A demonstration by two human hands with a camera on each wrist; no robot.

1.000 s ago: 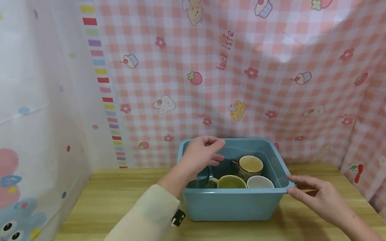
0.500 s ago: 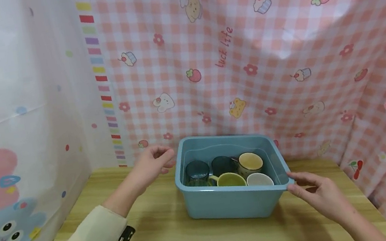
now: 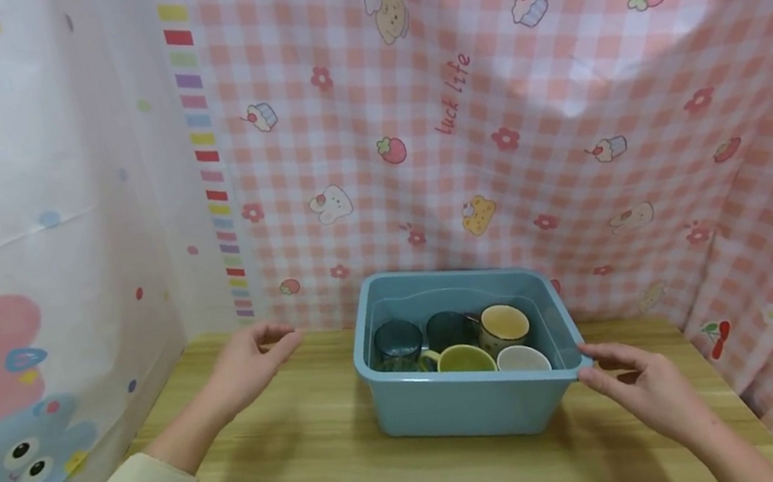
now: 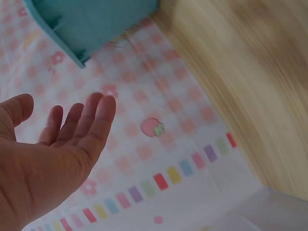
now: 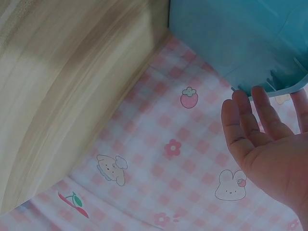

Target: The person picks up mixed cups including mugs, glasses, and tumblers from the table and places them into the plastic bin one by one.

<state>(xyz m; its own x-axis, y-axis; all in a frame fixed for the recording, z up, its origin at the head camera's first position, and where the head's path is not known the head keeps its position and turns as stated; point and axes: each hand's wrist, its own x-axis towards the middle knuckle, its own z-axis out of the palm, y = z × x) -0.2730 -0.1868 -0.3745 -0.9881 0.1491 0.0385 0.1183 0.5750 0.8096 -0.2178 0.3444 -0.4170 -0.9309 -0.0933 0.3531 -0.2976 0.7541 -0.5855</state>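
Observation:
In the head view a blue plastic bin (image 3: 462, 410) stands on the wooden table. Inside it sit two dark glass cups, one at the left (image 3: 398, 340) and one at the back (image 3: 450, 330). A yellow-green mug (image 3: 464, 359), a cream-lined mug (image 3: 505, 326) and a white cup (image 3: 522, 358) share the bin with them. My left hand (image 3: 250, 364) hovers left of the bin, holding nothing, its fingers loosely bent. At the bin's front right corner, my right hand (image 3: 649, 389) touches the rim with thumb and fingertips, fingers fairly straight in the right wrist view.
The wooden table (image 3: 302, 473) extends in front of and left of the bin. A pink checked cloth (image 3: 351, 112) hangs right behind the bin and along the right side. On the left hangs a white cloth (image 3: 94, 262) with cartoon figures.
My left hand has moved left from above the bin to beside it, uncovering the left glass cup. My right hand stays at the bin's corner.

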